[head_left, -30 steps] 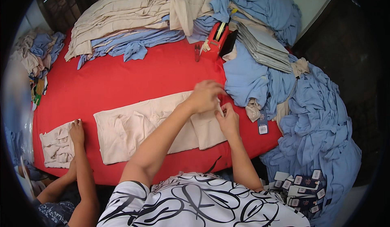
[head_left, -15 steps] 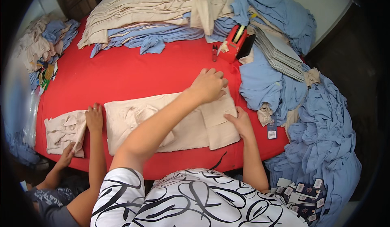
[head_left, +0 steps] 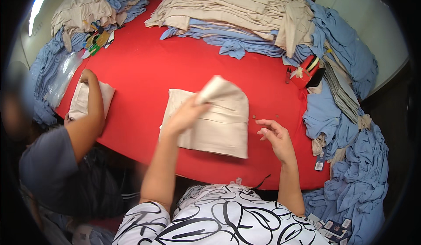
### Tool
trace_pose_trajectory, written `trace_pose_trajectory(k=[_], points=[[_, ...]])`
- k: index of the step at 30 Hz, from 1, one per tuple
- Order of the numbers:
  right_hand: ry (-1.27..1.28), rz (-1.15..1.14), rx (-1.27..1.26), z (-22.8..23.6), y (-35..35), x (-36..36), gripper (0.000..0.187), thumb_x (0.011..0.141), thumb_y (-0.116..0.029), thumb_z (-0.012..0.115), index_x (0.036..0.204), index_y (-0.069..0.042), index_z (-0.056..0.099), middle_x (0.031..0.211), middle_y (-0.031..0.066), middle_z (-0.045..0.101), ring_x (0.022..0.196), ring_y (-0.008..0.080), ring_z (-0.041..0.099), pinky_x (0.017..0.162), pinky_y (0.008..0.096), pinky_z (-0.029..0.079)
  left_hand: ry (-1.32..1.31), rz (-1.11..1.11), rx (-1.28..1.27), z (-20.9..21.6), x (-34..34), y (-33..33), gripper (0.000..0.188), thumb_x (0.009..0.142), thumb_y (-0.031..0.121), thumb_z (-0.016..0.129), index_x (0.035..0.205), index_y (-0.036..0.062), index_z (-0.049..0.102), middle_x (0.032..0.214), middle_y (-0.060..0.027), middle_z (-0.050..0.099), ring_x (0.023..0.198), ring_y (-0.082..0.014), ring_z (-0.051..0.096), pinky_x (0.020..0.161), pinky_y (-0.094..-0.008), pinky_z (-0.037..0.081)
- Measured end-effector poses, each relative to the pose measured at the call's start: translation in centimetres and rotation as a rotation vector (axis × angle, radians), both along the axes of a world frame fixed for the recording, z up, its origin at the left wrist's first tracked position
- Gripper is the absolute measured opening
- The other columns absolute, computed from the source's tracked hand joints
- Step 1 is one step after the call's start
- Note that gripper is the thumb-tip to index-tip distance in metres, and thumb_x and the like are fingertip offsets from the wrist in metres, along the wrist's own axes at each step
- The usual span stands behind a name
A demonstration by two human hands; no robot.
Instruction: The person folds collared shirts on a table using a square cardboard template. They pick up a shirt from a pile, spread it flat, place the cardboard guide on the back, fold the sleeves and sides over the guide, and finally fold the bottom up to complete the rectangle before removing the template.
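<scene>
A beige garment [head_left: 219, 128], folded into a compact block, lies on the red-covered table [head_left: 144, 65] in front of me. My left hand [head_left: 187, 115] is closed on its upper layer, and a flap rises in a curl above the fingers. Just off the garment's right edge, my right hand [head_left: 277, 140] hovers with its fingers apart and nothing in them. At the left, a co-worker's hand [head_left: 87, 75] rests on the far edge of another folded beige garment [head_left: 105, 96]; that person's other hand is mostly hidden.
Beige garments [head_left: 228, 8] are stacked over blue ones [head_left: 232, 43] along the far side. A red holder [head_left: 305, 75] stands beside a stack of grey sheets [head_left: 340, 85] at the right. Blue garments [head_left: 355, 166] heap along that edge, with a dark tag [head_left: 320, 159] near them.
The beige garment has gone from a long strip to a shorter folded block. My left hand has moved left and down, gripping its layer; my right hand has come off it. The view has shifted left.
</scene>
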State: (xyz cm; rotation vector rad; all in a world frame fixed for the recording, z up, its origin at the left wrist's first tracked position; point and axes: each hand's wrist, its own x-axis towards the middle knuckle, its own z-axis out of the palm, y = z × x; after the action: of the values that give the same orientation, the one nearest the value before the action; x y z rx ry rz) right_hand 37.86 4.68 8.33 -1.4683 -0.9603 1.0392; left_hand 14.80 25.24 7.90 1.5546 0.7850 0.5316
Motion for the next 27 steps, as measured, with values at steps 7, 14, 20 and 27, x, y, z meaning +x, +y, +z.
trace_pose_trajectory(k=[7, 14, 20, 27], points=[[0.209, 0.016, -0.293, -7.5, 4.3, -4.1, 0.058, 0.096, -0.014, 0.061, 0.145, 0.000, 0.034, 0.119, 0.0143, 0.057, 0.094, 0.0218, 0.065, 0.078, 0.0314, 0.057, 0.775, 0.500, 0.596, -9.9, -11.9, 5.6, 0.035, 0.089, 0.018, 0.067, 0.119, 0.0010, 0.066, 0.112, -0.0160, 0.069, 0.096, -0.0298, 0.069, 0.087, -0.0385, 0.053], [-0.777, 0.006, -0.079, -8.8, 9.1, -4.5, 0.073, 0.083, -0.004, 0.071, 0.147, -0.005, 0.037, 0.139, 0.0215, 0.048, 0.125, 0.0347, 0.052, 0.103, 0.0420, 0.045, 0.330, 0.542, 0.031, -9.3, -10.2, 3.7, 0.032, 0.083, 0.012, 0.072, 0.112, 0.0000, 0.069, 0.101, -0.0153, 0.073, 0.092, -0.0246, 0.070, 0.082, -0.0370, 0.053], [-1.244, -0.218, -0.108, -8.0, 13.4, -4.0, 0.061, 0.096, -0.036, 0.057, 0.149, -0.014, 0.039, 0.156, 0.0173, 0.032, 0.141, 0.0377, 0.033, 0.116, 0.0562, 0.022, 0.048, 0.579, -0.080, -12.3, -5.8, 0.0, 0.070, 0.083, 0.003, 0.071, 0.144, 0.0004, 0.036, 0.115, -0.0180, 0.069, 0.100, -0.0217, 0.068, 0.087, -0.0338, 0.052], [-1.610, -0.109, 0.041, -9.3, 22.0, 1.0, 0.059, 0.098, -0.049, 0.049, 0.146, -0.015, 0.046, 0.156, 0.0155, 0.033, 0.145, 0.0371, 0.026, 0.117, 0.0616, 0.013, 0.196, 0.564, 0.654, -12.0, -1.3, -0.5, 0.087, 0.089, 0.001, 0.064, 0.157, 0.0069, 0.011, 0.115, -0.0172, 0.059, 0.101, -0.0215, 0.066, 0.089, -0.0331, 0.052]])
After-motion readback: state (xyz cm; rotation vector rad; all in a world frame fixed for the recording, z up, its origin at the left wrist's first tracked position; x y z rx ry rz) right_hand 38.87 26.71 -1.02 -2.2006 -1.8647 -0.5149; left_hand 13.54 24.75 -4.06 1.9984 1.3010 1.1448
